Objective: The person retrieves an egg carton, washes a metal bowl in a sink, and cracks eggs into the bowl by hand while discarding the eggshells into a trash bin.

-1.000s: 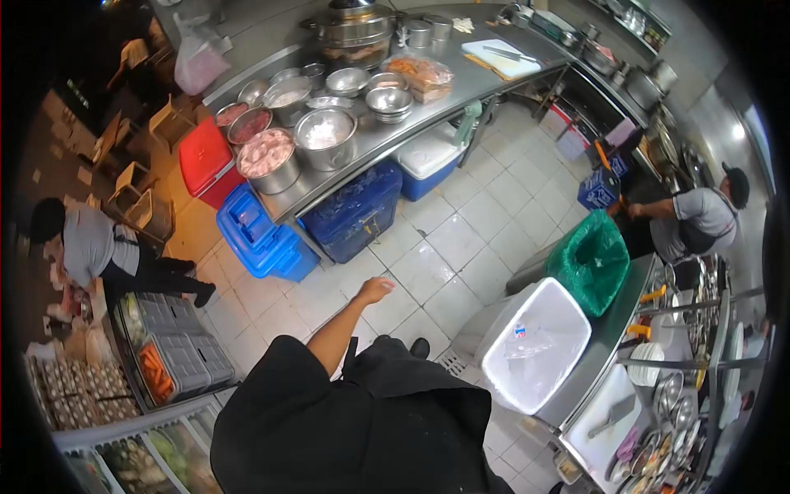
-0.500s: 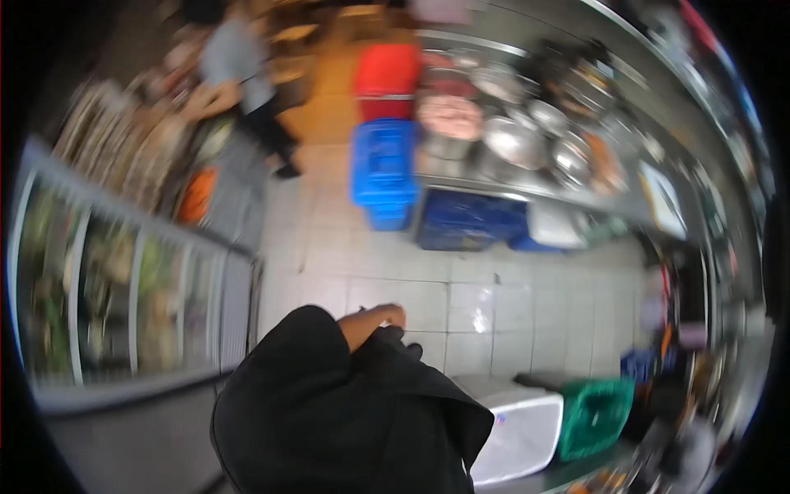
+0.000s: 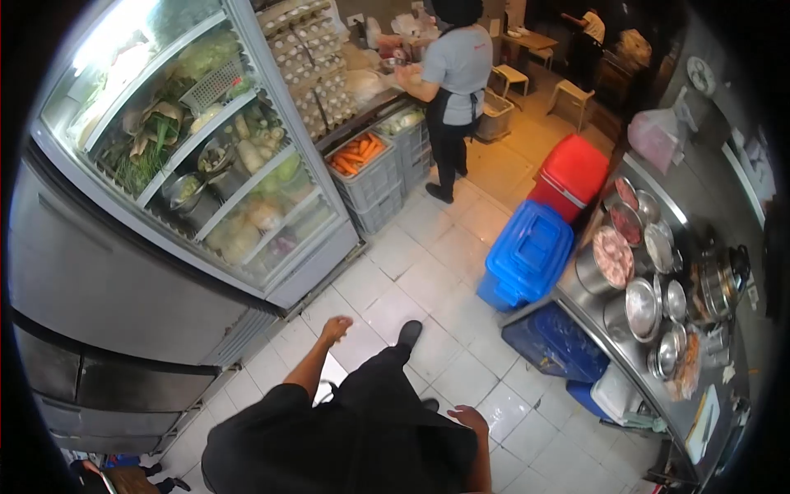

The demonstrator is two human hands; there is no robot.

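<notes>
My left hand [image 3: 336, 330] hangs over the white floor tiles in front of the body, its fingers loosely curled and small in view; whether it holds something is hard to tell. My right hand [image 3: 470, 418] is low on the other side of the dark clothing, over the tiles, with its fingers partly bent. Neither hand touches any object that I can see. The nearest thing to my left hand is the glass-door fridge [image 3: 288, 284] with vegetables inside. A blue lidded bin [image 3: 531, 247] stands ahead on the right.
Gray crates [image 3: 374, 185] hold carrots [image 3: 355, 154] beside stacked egg trays [image 3: 304, 58]. A person in a gray shirt [image 3: 461, 62] stands at a counter there. Beyond the blue bin is a red container [image 3: 572, 177]. A steel table [image 3: 588, 317] at right carries bowls and pots of meat.
The view has swung left, bringing the fridge and crates nearer, while the steel table has shifted right. My right hand has come into view, and one foot is now forward.
</notes>
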